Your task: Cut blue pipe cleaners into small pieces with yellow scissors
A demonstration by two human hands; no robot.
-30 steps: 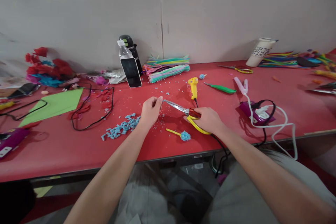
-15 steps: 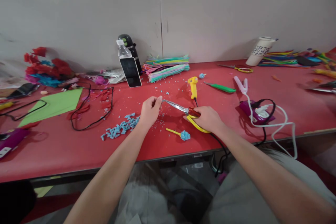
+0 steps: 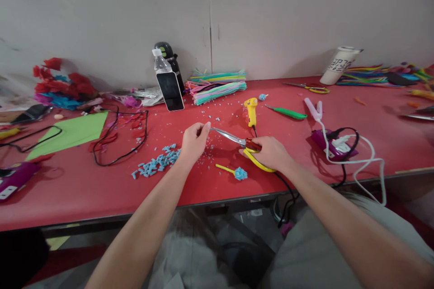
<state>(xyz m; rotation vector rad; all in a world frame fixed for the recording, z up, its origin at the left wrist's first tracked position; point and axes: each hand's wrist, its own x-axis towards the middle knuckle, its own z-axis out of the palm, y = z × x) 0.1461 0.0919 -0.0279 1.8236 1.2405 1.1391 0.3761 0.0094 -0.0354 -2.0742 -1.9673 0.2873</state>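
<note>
My right hand (image 3: 271, 152) grips a pair of scissors (image 3: 232, 137) by yellow and red handles, blades pointing left. The blade tips reach the fingertips of my left hand (image 3: 195, 141), which is closed in a pinch; whatever it pinches is too small to make out. Beside my left wrist lies a heap of short light-blue pieces (image 3: 156, 164), partly hidden by the arm. Below the scissors rests a blue cluster (image 3: 240, 173) on a yellow stem (image 3: 224, 168). A second small blue cluster (image 3: 262, 97) lies farther back.
Behind my hands are a yellow glue gun (image 3: 251, 110), a green-handled tool (image 3: 290, 113) and pipe-cleaner bundles (image 3: 220, 92). A phone (image 3: 170, 91) leans against bottles. At right, a purple power strip (image 3: 320, 142) has trailing cords. Green paper (image 3: 73, 133) lies left, and a partition (image 3: 101, 27) stands behind.
The view has shifted slightly, so everything on the table sits a little differently in frame. Both hands keep nearly the same pose, with the scissor tips still at the left fingertips.
</note>
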